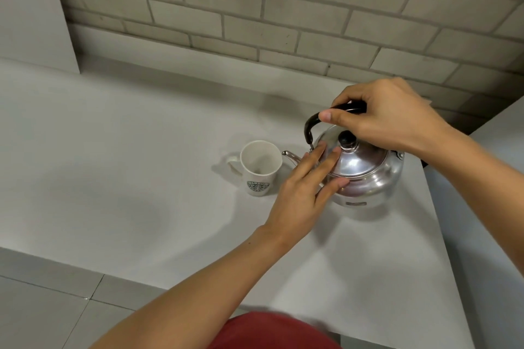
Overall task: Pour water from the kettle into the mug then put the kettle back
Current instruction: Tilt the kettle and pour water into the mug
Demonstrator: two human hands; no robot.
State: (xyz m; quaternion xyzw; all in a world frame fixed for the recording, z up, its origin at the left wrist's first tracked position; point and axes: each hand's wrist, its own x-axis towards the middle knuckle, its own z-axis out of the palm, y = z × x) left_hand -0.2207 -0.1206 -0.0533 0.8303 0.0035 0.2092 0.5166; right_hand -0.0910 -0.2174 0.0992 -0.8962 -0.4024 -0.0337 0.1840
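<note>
Seen from above, on a pale grey counter point(141, 136) before a grey brick wall point(255, 8): a rounded, shiny steel kettle point(368, 176) with a black arched handle point(312, 122) and a black-knobbed lid point(347, 140), standing upright near the counter's right edge. Just left of it, a white ceramic mug point(259, 167) with a green round logo, upright, apparently empty, its handle turned away from the kettle; the thin spout point(290, 156) pointing toward the mug's rim.

Right hand point(391, 116) clenched around the top of the black handle, thumb forward. Left hand point(306, 190) flat and released, fingers point(331, 160) resting lightly on the lid, gripping nothing.

Probably heavy if full, rigid, slick polished metal, possibly hot; best carried by the insulated handle, lid steadied while tipping. Mug light and breakable, easily knocked. Pouring not yet begun.
</note>
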